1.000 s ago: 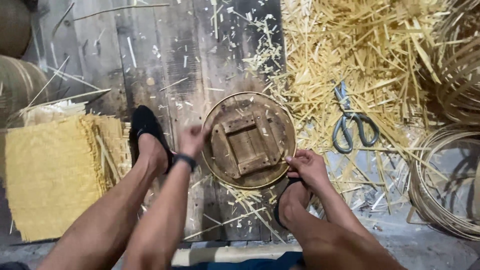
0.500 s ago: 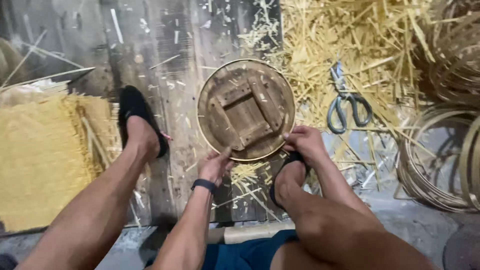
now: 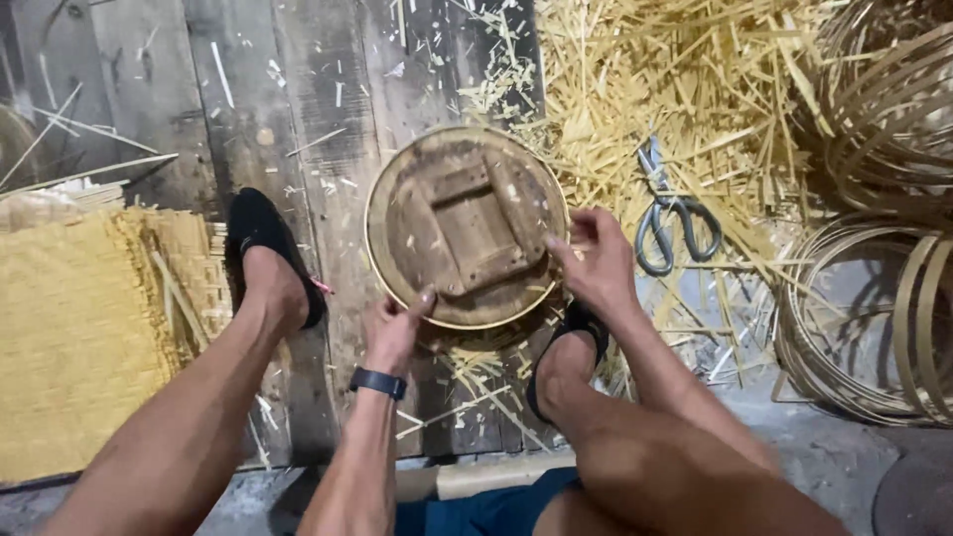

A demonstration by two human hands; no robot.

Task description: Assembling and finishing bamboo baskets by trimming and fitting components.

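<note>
A round wooden form (image 3: 467, 226) with a square block frame on its face lies on the plank floor between my feet, ringed by a thin bamboo hoop (image 3: 375, 253). My left hand (image 3: 395, 330), with a dark band on its wrist, grips the form's near edge, thumb on the rim. My right hand (image 3: 594, 258) holds the right edge, fingers pinched on the hoop.
Grey scissors (image 3: 663, 213) lie on a heap of bamboo strips (image 3: 685, 89) to the right. Coils of bamboo hoops (image 3: 874, 318) sit far right. A woven yellow mat (image 3: 69, 337) lies left. My feet wear black slippers (image 3: 260, 233).
My left hand slid from the form's left edge round to its near edge. The right hand climbed up the right rim. The view shifted slightly.
</note>
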